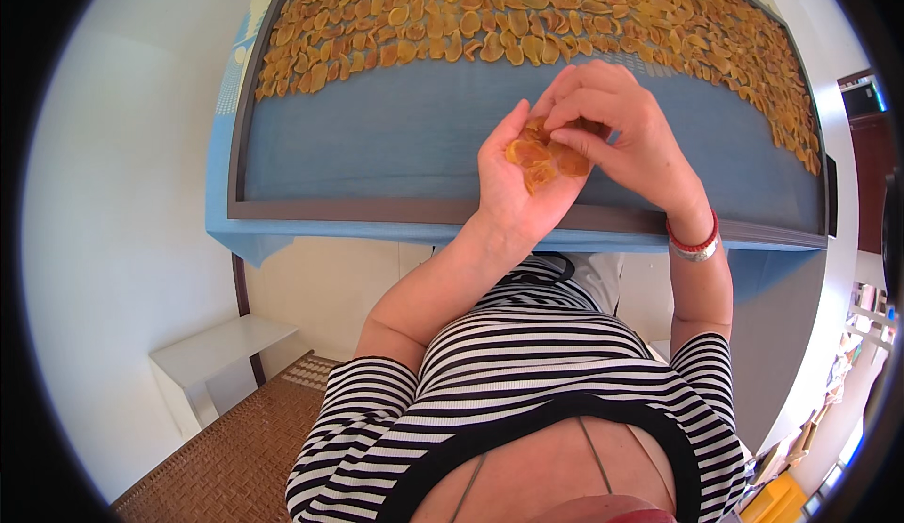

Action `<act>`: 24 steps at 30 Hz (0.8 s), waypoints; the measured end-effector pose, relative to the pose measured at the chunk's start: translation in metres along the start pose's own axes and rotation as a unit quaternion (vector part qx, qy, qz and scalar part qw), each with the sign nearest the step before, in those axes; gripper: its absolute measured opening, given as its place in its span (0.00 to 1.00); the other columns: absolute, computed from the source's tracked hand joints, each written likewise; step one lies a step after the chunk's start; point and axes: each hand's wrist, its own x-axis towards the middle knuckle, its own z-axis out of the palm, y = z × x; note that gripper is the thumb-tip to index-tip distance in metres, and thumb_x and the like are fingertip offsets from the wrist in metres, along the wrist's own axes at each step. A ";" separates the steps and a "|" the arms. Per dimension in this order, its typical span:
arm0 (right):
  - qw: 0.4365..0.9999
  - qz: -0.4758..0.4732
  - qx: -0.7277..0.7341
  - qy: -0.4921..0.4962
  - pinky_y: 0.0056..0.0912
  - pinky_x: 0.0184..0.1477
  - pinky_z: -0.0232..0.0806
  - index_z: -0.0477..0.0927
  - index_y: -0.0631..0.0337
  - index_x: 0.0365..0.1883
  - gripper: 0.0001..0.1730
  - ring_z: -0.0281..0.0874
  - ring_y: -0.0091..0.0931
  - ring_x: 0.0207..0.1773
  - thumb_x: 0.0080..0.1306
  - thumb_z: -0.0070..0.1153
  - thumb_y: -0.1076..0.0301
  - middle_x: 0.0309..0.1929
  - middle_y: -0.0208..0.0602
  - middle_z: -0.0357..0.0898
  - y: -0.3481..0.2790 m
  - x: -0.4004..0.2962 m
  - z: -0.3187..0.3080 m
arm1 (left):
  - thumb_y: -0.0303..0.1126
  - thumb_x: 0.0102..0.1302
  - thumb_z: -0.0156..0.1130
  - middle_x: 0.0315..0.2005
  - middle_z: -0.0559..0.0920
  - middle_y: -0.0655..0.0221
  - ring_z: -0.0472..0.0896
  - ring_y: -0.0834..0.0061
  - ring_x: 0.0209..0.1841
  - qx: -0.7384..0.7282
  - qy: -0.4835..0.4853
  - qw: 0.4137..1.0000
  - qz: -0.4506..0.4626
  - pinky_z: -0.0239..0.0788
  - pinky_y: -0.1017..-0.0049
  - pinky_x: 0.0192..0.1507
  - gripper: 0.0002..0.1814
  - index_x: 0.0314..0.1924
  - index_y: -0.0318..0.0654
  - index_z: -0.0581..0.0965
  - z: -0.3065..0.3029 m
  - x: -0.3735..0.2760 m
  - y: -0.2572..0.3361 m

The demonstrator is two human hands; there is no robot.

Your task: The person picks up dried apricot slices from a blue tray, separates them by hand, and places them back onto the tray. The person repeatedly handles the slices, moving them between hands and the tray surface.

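Palm up, my left hand (pixel 514 195) cups several translucent orange dried slices (pixel 530 156) that look like fruit. My right hand (pixel 628 124) reaches over that palm, its thumb and fingers pinched at a slice (pixel 572 161) on the pile's right side; its fingertips are partly hidden. Both hands are above the near part of a dark-framed drying screen (pixel 353 210) with blue showing through its mesh. Rows of similar orange slices (pixel 452 22) cover the far part of the screen and curve down its right side.
A blue cloth (pixel 219 191) hangs out under the frame's edges. At the lower left are a small white shelf (pixel 226 346) and a brown woven mat (pixel 233 445). A white wall (pixel 120 205) rises on the left. Blurred clutter and a yellow object (pixel 777 498) stand at the lower right.
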 end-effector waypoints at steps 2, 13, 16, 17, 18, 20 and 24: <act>1.000 -0.011 -0.007 -0.010 0.38 0.50 0.66 0.83 0.59 0.33 0.04 0.77 0.34 0.43 0.60 0.67 0.75 0.35 0.29 0.81 -0.001 -0.001 0.003 | 0.45 0.81 0.45 0.57 0.79 0.62 0.75 0.63 0.64 -0.001 -0.001 1.000 -0.002 0.62 0.60 0.70 0.21 0.59 0.37 0.74 0.000 0.000 0.000; 1.000 -0.015 -0.006 -0.017 0.38 0.52 0.65 0.82 0.58 0.34 0.07 0.77 0.34 0.45 0.58 0.66 0.76 0.37 0.29 0.82 0.001 -0.006 0.001 | 0.45 0.81 0.44 0.58 0.78 0.61 0.73 0.63 0.65 0.029 -0.002 0.999 0.014 0.60 0.59 0.72 0.23 0.61 0.36 0.74 0.004 0.001 -0.003; 1.000 -0.017 0.005 -0.012 0.36 0.49 0.68 0.82 0.59 0.34 0.06 0.78 0.33 0.44 0.59 0.66 0.77 0.38 0.29 0.83 0.006 -0.007 0.001 | 0.46 0.81 0.42 0.66 0.73 0.62 0.69 0.62 0.70 0.028 0.011 0.999 0.015 0.55 0.59 0.76 0.27 0.71 0.38 0.68 0.006 0.003 -0.004; 1.000 -0.017 0.012 -0.009 0.35 0.47 0.69 0.81 0.60 0.34 0.06 0.78 0.33 0.43 0.60 0.66 0.77 0.39 0.29 0.83 0.007 -0.007 0.000 | 0.46 0.81 0.42 0.70 0.71 0.63 0.67 0.62 0.72 0.030 0.016 0.999 0.014 0.53 0.58 0.78 0.30 0.76 0.40 0.66 0.007 0.003 -0.004; 0.999 0.028 0.046 -0.003 0.33 0.45 0.70 0.82 0.61 0.34 0.05 0.78 0.31 0.42 0.61 0.65 0.78 0.39 0.30 0.83 0.003 -0.006 -0.001 | 0.46 0.81 0.42 0.70 0.71 0.63 0.67 0.62 0.73 0.029 0.025 0.999 0.014 0.53 0.59 0.78 0.30 0.76 0.40 0.66 0.007 0.002 -0.004; 0.987 0.116 0.112 0.009 0.30 0.40 0.71 0.82 0.62 0.34 0.04 0.79 0.28 0.40 0.63 0.64 0.79 0.40 0.30 0.84 -0.009 -0.006 -0.003 | 0.46 0.81 0.42 0.70 0.72 0.63 0.67 0.62 0.73 0.025 0.042 0.999 0.012 0.53 0.59 0.78 0.30 0.76 0.40 0.66 0.007 0.001 -0.003; 0.982 0.137 0.122 0.033 0.25 0.36 0.70 0.82 0.63 0.37 0.03 0.76 0.24 0.39 0.66 0.63 0.79 0.39 0.30 0.82 -0.008 -0.008 -0.001 | 0.47 0.81 0.42 0.69 0.72 0.64 0.67 0.63 0.73 0.055 0.054 0.997 0.015 0.53 0.60 0.77 0.30 0.76 0.41 0.67 0.010 0.002 -0.005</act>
